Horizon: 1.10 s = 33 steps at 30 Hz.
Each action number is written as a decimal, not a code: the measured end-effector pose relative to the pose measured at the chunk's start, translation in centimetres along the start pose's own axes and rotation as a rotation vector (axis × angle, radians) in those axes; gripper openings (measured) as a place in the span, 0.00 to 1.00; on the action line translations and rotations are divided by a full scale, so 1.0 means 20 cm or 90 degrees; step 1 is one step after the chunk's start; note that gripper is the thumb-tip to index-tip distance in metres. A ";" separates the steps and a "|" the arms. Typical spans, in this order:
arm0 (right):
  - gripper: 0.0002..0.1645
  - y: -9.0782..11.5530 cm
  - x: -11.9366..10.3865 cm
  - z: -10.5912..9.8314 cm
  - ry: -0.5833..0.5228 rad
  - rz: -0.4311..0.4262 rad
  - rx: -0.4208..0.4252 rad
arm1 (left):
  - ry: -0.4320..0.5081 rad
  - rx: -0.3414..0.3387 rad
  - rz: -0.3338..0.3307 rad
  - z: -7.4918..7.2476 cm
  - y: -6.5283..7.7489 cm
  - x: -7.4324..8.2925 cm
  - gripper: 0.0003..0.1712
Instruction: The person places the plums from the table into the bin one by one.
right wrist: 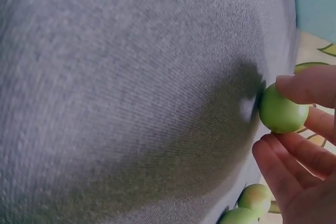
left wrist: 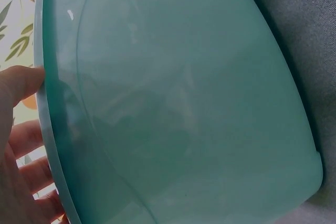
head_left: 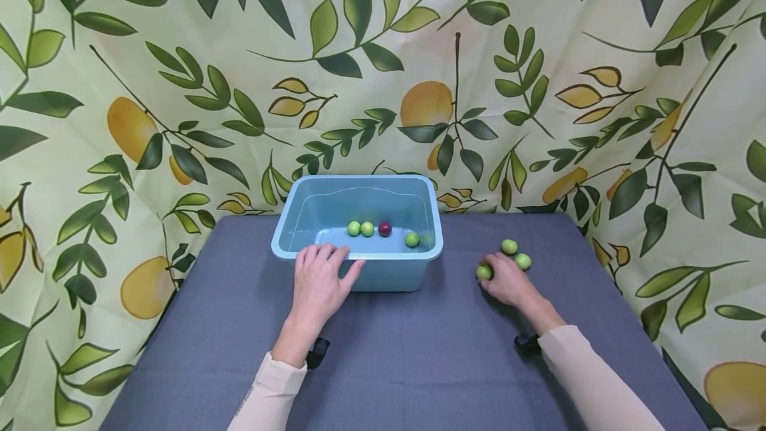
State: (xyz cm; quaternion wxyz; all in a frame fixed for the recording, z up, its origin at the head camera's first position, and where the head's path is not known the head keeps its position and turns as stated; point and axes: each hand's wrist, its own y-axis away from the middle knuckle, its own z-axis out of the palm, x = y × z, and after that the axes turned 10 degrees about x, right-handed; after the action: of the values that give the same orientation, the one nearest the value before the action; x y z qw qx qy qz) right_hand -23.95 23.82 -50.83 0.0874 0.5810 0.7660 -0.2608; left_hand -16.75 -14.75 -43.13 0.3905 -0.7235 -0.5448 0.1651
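Observation:
My right hand (head_left: 509, 279) pinches a small round green fruit (right wrist: 282, 109) between thumb and fingers, close over the grey cloth to the right of the bin. Beside that hand lie two more green fruits, one farther back (head_left: 509, 247) and one nearer (head_left: 523, 261). A light blue plastic bin (head_left: 353, 275) stands left of them. My left hand (head_left: 317, 283) rests on the bin's near rim, its fingers laid over the edge and the thumb out to the right. Inside the bin sit a dark red fruit (head_left: 385, 229) and three green ones, one of them (head_left: 412, 239) off to the right.
A grey cloth (head_left: 395, 351) covers the table. Close behind it hangs a leaf-and-fruit patterned curtain (head_left: 371, 98), which also runs along both sides. Dark straps circle both wrists, one on the left (head_left: 318, 353) and one on the right (head_left: 526, 344).

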 end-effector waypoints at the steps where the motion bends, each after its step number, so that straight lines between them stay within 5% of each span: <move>1: 0.20 0.00 0.00 0.00 -0.006 -0.001 0.002 | 0.000 0.002 0.001 0.00 0.00 0.00 0.20; 33: 0.20 0.06 -0.10 0.01 -0.212 0.071 -0.005 | 0.004 0.005 0.003 0.00 0.00 0.00 0.19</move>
State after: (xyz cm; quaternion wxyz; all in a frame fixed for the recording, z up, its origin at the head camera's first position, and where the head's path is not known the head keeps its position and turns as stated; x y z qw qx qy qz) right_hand -22.29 22.24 -50.40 0.2295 0.5710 0.7085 -0.3454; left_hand -16.77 -14.75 -43.16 0.3948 -0.7236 -0.5412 0.1660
